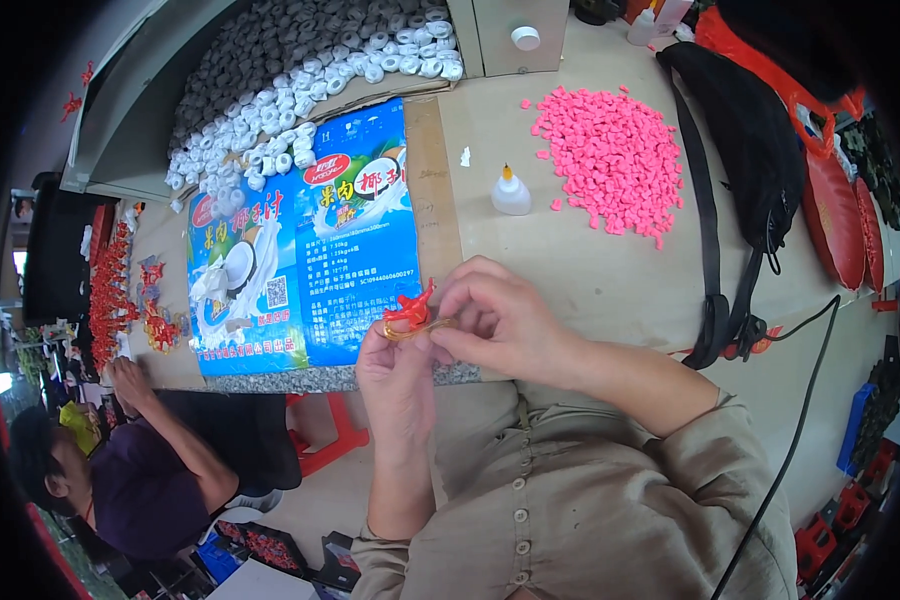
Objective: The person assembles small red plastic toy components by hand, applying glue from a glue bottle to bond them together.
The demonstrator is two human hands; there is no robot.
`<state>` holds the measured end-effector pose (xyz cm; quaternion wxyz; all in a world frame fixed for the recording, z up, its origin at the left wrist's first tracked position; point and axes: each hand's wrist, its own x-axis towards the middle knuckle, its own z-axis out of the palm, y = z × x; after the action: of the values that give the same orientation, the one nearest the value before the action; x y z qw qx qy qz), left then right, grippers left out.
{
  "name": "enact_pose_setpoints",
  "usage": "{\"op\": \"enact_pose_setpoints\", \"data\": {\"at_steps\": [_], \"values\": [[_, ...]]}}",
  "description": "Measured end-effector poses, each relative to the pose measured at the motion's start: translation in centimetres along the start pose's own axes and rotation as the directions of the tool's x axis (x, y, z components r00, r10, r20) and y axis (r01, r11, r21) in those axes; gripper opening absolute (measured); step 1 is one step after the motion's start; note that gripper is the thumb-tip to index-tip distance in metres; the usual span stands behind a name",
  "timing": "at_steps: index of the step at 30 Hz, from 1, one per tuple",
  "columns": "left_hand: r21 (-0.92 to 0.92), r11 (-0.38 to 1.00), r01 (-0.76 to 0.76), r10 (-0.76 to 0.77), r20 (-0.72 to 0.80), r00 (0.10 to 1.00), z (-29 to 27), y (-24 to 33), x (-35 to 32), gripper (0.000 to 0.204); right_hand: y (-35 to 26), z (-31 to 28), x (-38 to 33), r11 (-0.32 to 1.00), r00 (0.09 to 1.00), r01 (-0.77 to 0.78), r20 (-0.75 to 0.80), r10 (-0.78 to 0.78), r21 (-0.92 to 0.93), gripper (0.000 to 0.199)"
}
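Both hands, left [395, 370] and right [500, 320], pinched shut on small red plastic ornament [410, 305] with gold ring, above desk [590, 270] edge.

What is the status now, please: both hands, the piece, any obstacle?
Left hand and right hand both pinching small red ornament with gold ring. Held above table edge. Nothing blocking.

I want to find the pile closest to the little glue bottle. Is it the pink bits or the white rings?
The pink bits. That heap lies just right of the glue bottle on the bare table, while the white rings sit farther off, beyond the blue printed sheet.
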<state>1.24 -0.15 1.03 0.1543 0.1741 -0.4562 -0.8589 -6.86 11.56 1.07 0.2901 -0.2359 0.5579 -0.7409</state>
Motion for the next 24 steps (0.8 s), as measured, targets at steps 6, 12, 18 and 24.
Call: {"op": "enact_pose_setpoints", "data": {"at_steps": [6,12,18,24], "values": [[-0.014,1.0,-0.008,0.008,0.018,1.0,-0.12,-0.03,0.09,0.016,-0.13,-0.12,-0.07,0.791,0.94,0.29,0.003,-0.342,-0.539,0.013],[0.015,0.998,-0.056,0.056,0.008,0.998,-0.35,-0.51,-0.13,0.017,0.0,-0.4,-0.03,0.565,0.842,0.474,0.159,-0.516,-0.675,0.015],[0.071,0.994,-0.086,0.083,0.043,0.996,-0.67,-0.88,-0.16,0.016,0.28,-0.48,0.01,0.631,0.86,0.462,0.139,-0.492,-0.624,0.015],[0.057,0.996,-0.067,0.068,-0.007,0.998,-0.72,-0.82,-0.24,0.017,0.51,-0.2,0.08,0.584,0.833,0.502,0.175,-0.525,-0.638,0.015]]}}
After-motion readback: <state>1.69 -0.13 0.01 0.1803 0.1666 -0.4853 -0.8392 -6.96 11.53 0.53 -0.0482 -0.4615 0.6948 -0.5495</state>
